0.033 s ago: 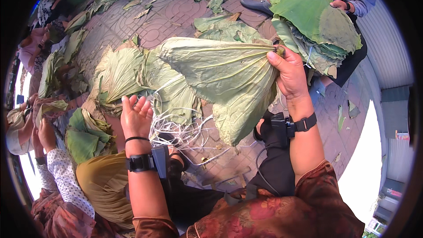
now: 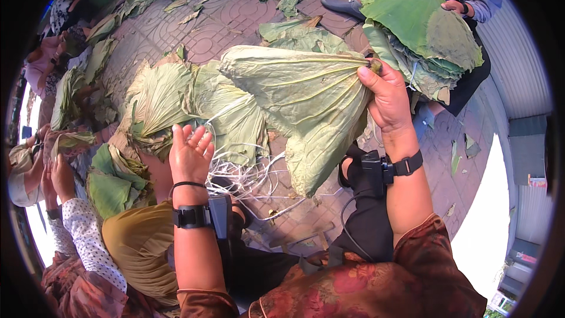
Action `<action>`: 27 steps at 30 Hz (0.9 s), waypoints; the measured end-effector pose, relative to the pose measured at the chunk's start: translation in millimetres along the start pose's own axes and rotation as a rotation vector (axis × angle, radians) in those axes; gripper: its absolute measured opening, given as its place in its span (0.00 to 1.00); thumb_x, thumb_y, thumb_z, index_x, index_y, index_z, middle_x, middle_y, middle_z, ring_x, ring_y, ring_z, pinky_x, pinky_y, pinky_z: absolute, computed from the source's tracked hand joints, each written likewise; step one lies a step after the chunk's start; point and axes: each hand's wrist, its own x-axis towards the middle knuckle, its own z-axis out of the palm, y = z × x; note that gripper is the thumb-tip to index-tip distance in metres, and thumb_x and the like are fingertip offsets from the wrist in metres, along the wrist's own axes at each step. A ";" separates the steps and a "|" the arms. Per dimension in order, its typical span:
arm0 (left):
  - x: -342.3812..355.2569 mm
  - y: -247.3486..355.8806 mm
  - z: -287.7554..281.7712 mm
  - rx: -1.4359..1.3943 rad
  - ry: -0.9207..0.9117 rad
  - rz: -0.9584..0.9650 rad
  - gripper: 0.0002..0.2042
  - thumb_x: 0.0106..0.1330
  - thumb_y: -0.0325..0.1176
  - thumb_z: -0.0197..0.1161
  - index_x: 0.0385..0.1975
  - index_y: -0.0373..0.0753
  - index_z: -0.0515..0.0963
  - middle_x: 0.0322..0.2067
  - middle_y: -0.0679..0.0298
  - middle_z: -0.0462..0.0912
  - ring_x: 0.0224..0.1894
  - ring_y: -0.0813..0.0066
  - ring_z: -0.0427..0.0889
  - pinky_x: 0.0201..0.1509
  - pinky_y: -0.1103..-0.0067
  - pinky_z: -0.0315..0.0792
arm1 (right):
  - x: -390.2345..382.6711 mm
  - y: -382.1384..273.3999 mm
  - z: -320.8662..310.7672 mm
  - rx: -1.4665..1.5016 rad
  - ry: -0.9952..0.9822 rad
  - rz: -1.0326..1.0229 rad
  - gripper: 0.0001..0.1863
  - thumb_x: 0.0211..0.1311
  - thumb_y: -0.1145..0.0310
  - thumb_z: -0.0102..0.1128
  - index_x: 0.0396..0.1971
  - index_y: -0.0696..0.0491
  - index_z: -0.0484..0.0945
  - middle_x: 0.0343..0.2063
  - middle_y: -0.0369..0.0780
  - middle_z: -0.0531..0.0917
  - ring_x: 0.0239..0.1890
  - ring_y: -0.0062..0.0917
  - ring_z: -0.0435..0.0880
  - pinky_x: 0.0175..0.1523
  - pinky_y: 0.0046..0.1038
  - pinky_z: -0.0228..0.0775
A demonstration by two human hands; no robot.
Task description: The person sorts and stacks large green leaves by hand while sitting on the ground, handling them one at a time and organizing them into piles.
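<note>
My right hand [image 2: 389, 97] grips a large, dry, pale green lotus leaf [image 2: 306, 100] by its gathered stem end, between thumb and fingers. The leaf is folded, fans out to the left and down, and hangs above the pavement. My left hand [image 2: 192, 156] is raised, palm up with fingers spread, and holds nothing. It is apart from the held leaf, beside a tangle of white plastic string [image 2: 259, 179]. Behind it, dried lotus leaves [image 2: 165, 94] lie heaped, and another leaf [image 2: 226, 112] lies partly behind the held one.
At the upper right a person holds a thick bundle of green leaves [image 2: 421, 35]. Co-workers' hands [image 2: 59, 179] show at the left, by a smaller leaf pile [image 2: 118, 182]. Leaf scraps [image 2: 288, 1] litter the patterned paving [image 2: 218, 35]. A corrugated wall [image 2: 521, 53] stands at right.
My left hand has moved slightly to the right. The free edge of the held leaf has shifted a little to the right, while my right hand stays almost still.
</note>
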 end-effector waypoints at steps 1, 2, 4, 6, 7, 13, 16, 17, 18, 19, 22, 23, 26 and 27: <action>-0.3 -8.9 4.5 0.040 -0.069 -0.063 0.22 0.51 0.52 0.46 0.37 0.39 0.59 0.29 0.63 0.69 0.27 0.73 0.68 0.28 0.81 0.62 | 1.5 0.5 3.1 0.074 0.022 0.012 0.07 0.46 0.76 0.50 0.29 0.59 0.70 0.25 0.34 0.74 0.27 0.15 0.71 0.35 0.16 0.62; 0.1 -19.7 10.2 0.106 -0.097 -0.109 0.26 0.50 0.53 0.46 0.40 0.39 0.57 0.32 0.61 0.68 0.31 0.71 0.67 0.32 0.78 0.61 | 3.8 1.3 3.3 0.111 0.022 0.011 0.08 0.46 0.76 0.49 0.29 0.59 0.69 0.26 0.35 0.74 0.28 0.16 0.71 0.36 0.17 0.62; -1.8 -38.4 17.1 0.226 -0.136 -0.204 0.32 0.48 0.56 0.46 0.45 0.38 0.52 0.36 0.60 0.65 0.36 0.69 0.64 0.38 0.73 0.58 | 8.1 2.2 7.0 0.189 0.018 0.009 0.08 0.46 0.76 0.49 0.30 0.59 0.69 0.28 0.36 0.74 0.30 0.18 0.71 0.39 0.19 0.62; -7.6 -54.3 17.2 0.287 -0.187 -0.310 0.36 0.46 0.58 0.46 0.48 0.38 0.48 0.39 0.60 0.64 0.39 0.68 0.62 0.41 0.70 0.55 | 6.6 5.0 10.5 0.294 0.063 0.055 0.09 0.46 0.76 0.49 0.31 0.58 0.69 0.29 0.37 0.74 0.31 0.19 0.71 0.40 0.20 0.62; -11.0 -59.9 17.2 0.296 -0.229 -0.364 0.37 0.45 0.59 0.47 0.49 0.38 0.46 0.40 0.59 0.63 0.39 0.67 0.61 0.43 0.69 0.54 | 6.7 6.2 11.5 0.329 0.077 0.070 0.09 0.46 0.76 0.49 0.31 0.58 0.69 0.30 0.37 0.74 0.32 0.20 0.71 0.41 0.21 0.62; -16.6 -84.1 14.1 0.174 -0.332 -0.363 0.19 0.50 0.40 0.52 0.37 0.33 0.63 0.31 0.62 0.70 0.31 0.75 0.68 0.35 0.78 0.62 | -2.5 16.2 1.8 0.423 -0.154 0.011 0.13 0.47 0.76 0.47 0.37 0.58 0.64 0.34 0.40 0.72 0.37 0.26 0.70 0.45 0.26 0.61; -3.1 -81.0 8.0 0.232 -0.179 -0.107 0.11 0.51 0.35 0.53 0.29 0.33 0.67 0.24 0.65 0.71 0.24 0.80 0.68 0.27 0.84 0.63 | -3.0 12.3 6.4 0.438 0.047 0.042 0.13 0.47 0.76 0.47 0.37 0.59 0.64 0.34 0.41 0.72 0.37 0.26 0.70 0.45 0.26 0.60; -2.2 -76.7 9.6 0.236 -0.141 -0.053 0.10 0.51 0.36 0.53 0.26 0.35 0.67 0.20 0.67 0.70 0.20 0.81 0.67 0.23 0.85 0.62 | -3.0 8.5 6.4 0.386 0.157 0.011 0.13 0.47 0.76 0.46 0.37 0.59 0.64 0.34 0.41 0.72 0.37 0.26 0.70 0.45 0.26 0.60; 0.2 -71.0 9.1 0.234 -0.101 -0.019 0.09 0.52 0.37 0.52 0.23 0.37 0.67 0.17 0.69 0.68 0.16 0.82 0.65 0.19 0.86 0.61 | -2.1 5.7 3.2 0.362 0.194 -0.010 0.13 0.47 0.76 0.46 0.37 0.59 0.64 0.34 0.41 0.71 0.38 0.26 0.70 0.45 0.27 0.60; 3.4 -65.3 7.7 0.219 -0.068 -0.005 0.09 0.52 0.39 0.52 0.20 0.39 0.66 0.14 0.70 0.67 0.12 0.84 0.64 0.15 0.87 0.59 | -0.5 2.8 0.7 0.338 0.230 -0.029 0.13 0.48 0.76 0.46 0.37 0.59 0.64 0.35 0.41 0.71 0.38 0.26 0.70 0.46 0.27 0.60; 9.0 -50.1 0.7 0.171 0.022 -0.063 0.12 0.52 0.43 0.50 0.18 0.42 0.64 0.09 0.73 0.63 0.08 0.86 0.59 0.10 0.89 0.53 | 1.3 -8.7 -7.9 0.384 0.316 -0.105 0.13 0.48 0.75 0.46 0.37 0.58 0.64 0.36 0.41 0.70 0.39 0.27 0.69 0.47 0.29 0.59; 10.1 -48.7 3.6 0.152 0.004 -0.126 0.13 0.52 0.46 0.48 0.20 0.42 0.65 0.11 0.72 0.64 0.10 0.85 0.61 0.11 0.89 0.56 | 3.1 -9.1 -12.6 0.396 0.320 -0.130 0.14 0.48 0.74 0.46 0.37 0.58 0.64 0.36 0.41 0.70 0.40 0.28 0.68 0.47 0.30 0.58; 5.9 -54.4 7.6 0.104 -0.146 -0.302 0.20 0.52 0.53 0.43 0.26 0.39 0.64 0.17 0.66 0.69 0.17 0.79 0.67 0.20 0.85 0.62 | 9.5 -1.7 -14.4 0.426 0.368 -0.072 0.14 0.48 0.74 0.47 0.38 0.58 0.64 0.36 0.41 0.70 0.40 0.28 0.68 0.47 0.29 0.58; 5.2 -62.2 7.6 0.099 -0.258 -0.338 0.23 0.51 0.54 0.42 0.29 0.36 0.64 0.21 0.63 0.70 0.20 0.75 0.68 0.25 0.82 0.63 | 10.6 0.7 -14.9 0.437 0.367 -0.052 0.14 0.47 0.75 0.47 0.37 0.58 0.64 0.36 0.40 0.70 0.39 0.27 0.69 0.46 0.28 0.58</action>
